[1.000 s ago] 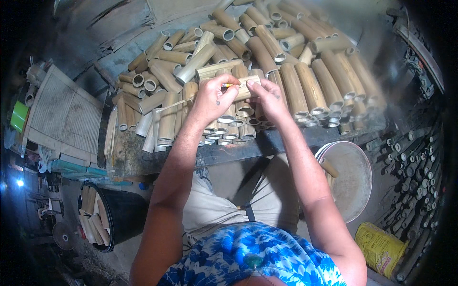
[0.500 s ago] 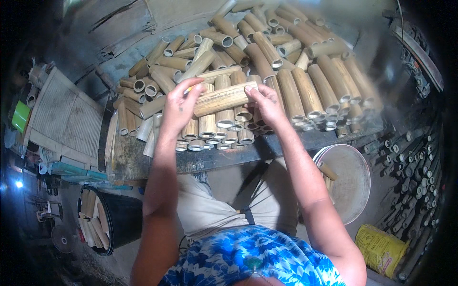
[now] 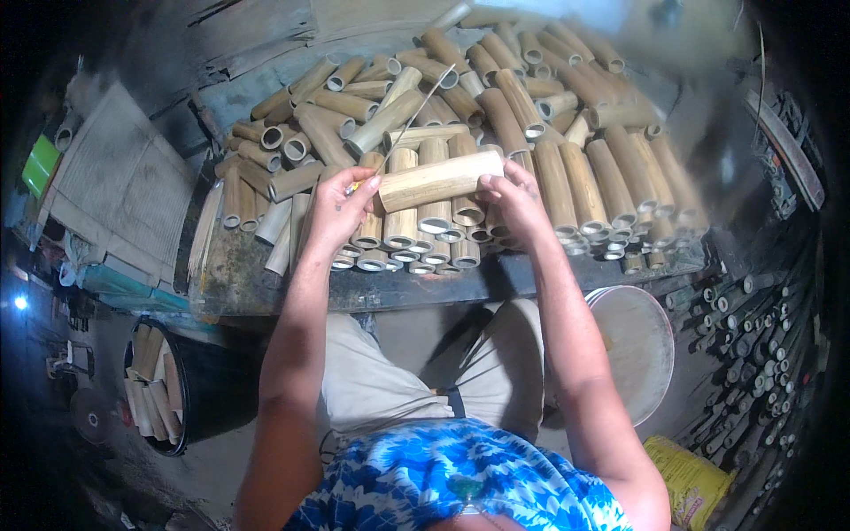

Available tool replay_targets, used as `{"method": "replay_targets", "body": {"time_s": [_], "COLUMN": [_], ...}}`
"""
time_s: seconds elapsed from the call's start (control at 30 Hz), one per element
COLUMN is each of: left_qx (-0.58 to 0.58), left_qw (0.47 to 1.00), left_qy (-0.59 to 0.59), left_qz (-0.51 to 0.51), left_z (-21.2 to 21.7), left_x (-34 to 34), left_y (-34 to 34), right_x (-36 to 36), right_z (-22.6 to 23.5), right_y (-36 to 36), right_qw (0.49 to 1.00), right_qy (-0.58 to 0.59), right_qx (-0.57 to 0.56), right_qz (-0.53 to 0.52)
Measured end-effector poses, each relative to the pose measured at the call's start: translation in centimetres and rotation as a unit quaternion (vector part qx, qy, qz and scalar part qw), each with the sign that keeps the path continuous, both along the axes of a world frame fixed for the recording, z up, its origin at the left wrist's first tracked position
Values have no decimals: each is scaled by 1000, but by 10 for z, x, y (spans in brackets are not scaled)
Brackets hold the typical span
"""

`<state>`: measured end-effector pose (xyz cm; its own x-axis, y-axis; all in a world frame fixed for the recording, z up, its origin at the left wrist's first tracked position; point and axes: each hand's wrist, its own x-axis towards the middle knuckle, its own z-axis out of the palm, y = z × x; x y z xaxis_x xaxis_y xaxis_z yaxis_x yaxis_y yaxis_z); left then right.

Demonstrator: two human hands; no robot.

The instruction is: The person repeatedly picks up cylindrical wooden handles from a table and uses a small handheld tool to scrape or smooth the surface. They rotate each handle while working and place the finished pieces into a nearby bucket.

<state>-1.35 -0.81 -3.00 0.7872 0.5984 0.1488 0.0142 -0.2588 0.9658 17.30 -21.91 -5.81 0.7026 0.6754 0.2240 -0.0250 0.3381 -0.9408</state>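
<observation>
Biggest first: we've got the desk (image 3: 232, 279) w/ a big pile of bamboo tubes (image 3: 611, 181) on it, front ones stacked w/ open ends toward us, close to the front edge; a bump from a forearm could prob. roll some off, b/c round sides don't lock. Below, at L, there's a black bin (image 3: 217, 389) w/ cut pieces in it; at R, a pale bucket (image 3: 639, 358). Our held tube (image 3: 440, 180) is up btw both hands, in front of the pile, R end a bit higher. Our R hand (image 3: 516, 203) has its grip closed on that R end, thumb on the near side; if the thumb slips, the tube could tip, b/c the hold is right at one end. Our L hand (image 3: 341, 208) is at the other end, fingers pinched on a thin strip (image 3: 417, 116); can't tell if they bear any tube wt. The strip slants up over the pile, so its far tip could snag & bend. Smallest: a yellow pencil-like item (image 3: 353, 188), also in L grip; might drop, b/c those fingers are sharing.
</observation>
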Motion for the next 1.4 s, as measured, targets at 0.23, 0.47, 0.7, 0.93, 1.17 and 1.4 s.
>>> {"method": "replay_targets", "body": {"time_s": [0.23,0.47,0.7,0.93,1.17,1.4], "left_qx": [85,216,259,316,330,342], "left_qw": [995,975,966,949,944,940], "left_qy": [-28,-41,5,8,19,8], "left_qz": [-43,-19,1,2,9,-10], "left_z": [1,6,16,22,26,26], "left_x": [3,1,3,4,4,4], "left_y": [2,9,9,12,10,12], "right_x": [0,2,4,1,3,6], "right_z": [3,1,-2,-3,-6,-9], "right_y": [1,-2,3,5,6,7], "right_qw": [998,996,998,999,999,999], "right_qy": [15,-38,8,21,2,21], "right_qx": [-63,-70,-49,-28,-24,-19], "right_qz": [-24,-31,-24,-29,-39,-32]}}
